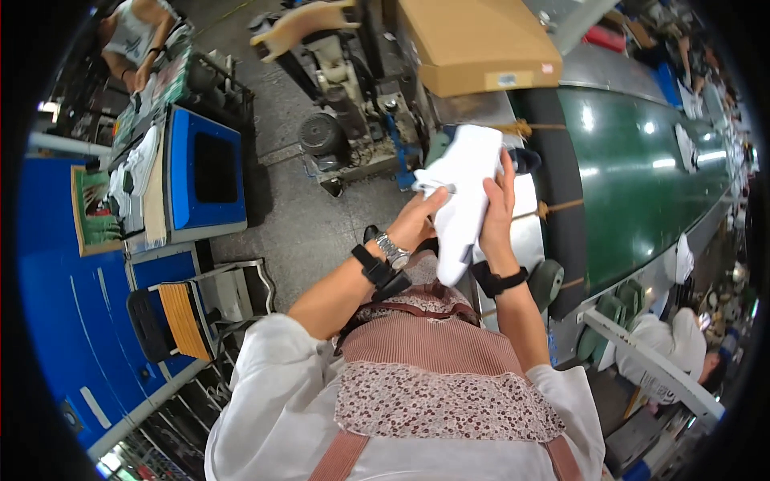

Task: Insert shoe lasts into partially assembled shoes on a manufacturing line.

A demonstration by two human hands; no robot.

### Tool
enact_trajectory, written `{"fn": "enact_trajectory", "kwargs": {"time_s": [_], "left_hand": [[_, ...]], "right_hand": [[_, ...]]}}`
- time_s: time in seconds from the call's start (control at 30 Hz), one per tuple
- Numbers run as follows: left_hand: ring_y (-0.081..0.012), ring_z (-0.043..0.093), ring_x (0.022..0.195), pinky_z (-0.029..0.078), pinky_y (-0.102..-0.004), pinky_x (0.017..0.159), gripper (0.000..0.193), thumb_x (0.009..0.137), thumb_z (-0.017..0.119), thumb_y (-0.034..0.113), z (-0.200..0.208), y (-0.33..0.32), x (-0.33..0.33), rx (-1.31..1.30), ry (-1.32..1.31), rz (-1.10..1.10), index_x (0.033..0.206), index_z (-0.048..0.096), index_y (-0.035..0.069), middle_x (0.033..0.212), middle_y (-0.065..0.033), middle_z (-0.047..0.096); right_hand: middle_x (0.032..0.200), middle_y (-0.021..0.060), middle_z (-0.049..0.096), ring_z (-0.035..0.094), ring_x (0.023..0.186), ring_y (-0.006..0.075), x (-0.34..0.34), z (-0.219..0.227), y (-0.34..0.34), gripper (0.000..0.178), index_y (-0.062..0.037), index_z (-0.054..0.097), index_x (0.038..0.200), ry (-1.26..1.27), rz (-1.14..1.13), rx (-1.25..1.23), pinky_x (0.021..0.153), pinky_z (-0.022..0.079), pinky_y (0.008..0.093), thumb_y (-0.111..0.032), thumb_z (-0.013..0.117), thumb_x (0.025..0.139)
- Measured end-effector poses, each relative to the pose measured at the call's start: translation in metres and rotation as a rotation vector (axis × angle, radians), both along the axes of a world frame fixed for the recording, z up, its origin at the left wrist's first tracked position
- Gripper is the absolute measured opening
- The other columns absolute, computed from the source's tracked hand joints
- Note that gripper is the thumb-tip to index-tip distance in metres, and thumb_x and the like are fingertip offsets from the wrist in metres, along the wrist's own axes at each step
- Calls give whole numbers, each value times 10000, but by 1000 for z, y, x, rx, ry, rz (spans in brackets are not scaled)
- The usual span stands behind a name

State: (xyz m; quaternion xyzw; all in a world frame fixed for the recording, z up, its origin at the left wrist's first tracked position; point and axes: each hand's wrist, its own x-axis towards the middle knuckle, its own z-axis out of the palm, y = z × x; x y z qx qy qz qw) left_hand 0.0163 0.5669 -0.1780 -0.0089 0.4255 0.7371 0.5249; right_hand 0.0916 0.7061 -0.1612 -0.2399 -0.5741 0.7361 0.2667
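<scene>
currently we've got one white sneaker [472, 180] in both hands, up in the air in front of the apron [449, 393], wider end away from us, narrow end toward our body. left grip [417, 220] is clamped on the sneaker's left side, thumb pressed near the laces, other fingers mostly hidden. right grip [498, 210] is closed along its right side, fingers stretched up the edge. silver wristwatch [392, 252] plus black strap [370, 265] on our left wrist, black wristband [499, 280] on the right one. just right of the sneaker: pale bench [525, 200], then a dark padded edge [553, 232] tied with brown cord, then green conveyor belt [634, 172] with another white shoe [686, 148] lying on it. cardboard box [481, 48] beyond our hands. wheeled machine [341, 112] ahead on the grey floor. left side: blue cabinet [180, 180] with dark panel, white shoes [141, 164] next to it, wood-slatted chair [184, 321] nearer us. one co-worker [136, 40] far left, another lower right.
</scene>
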Motion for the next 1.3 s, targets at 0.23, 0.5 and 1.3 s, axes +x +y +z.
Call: {"fn": "enact_trajectory", "kwargs": {"time_s": [0.23,0.5,1.3], "left_hand": [[-234,670,1083,553,-382,922,705,1020,481,593,7,-53,-101,119,-9,428,1360,536,-22,1243,-150,660],[-249,675,1097,568,-367,907,786,1005,433,655,-6,-51,-165,357,-118,438,1410,487,-16,1276,-174,642],[-255,581,1256,488,-391,1065,757,1014,420,643,-39,-65,-148,730,-378,346,1507,404,69,1412,-123,559]], "right_hand": [[1432,286,487,496,1315,409,-158,49,-69,819,46,333,1518,-41,215,788,1119,374,437,-306,721,888],[1437,371,373,546,1191,544,-225,75,-94,954,-65,273,1579,-395,302,1163,1039,451,507,-435,690,805],[1443,358,307,587,1084,548,-212,71,-135,963,-39,259,1564,-405,212,1265,894,537,516,-370,742,800]]}}
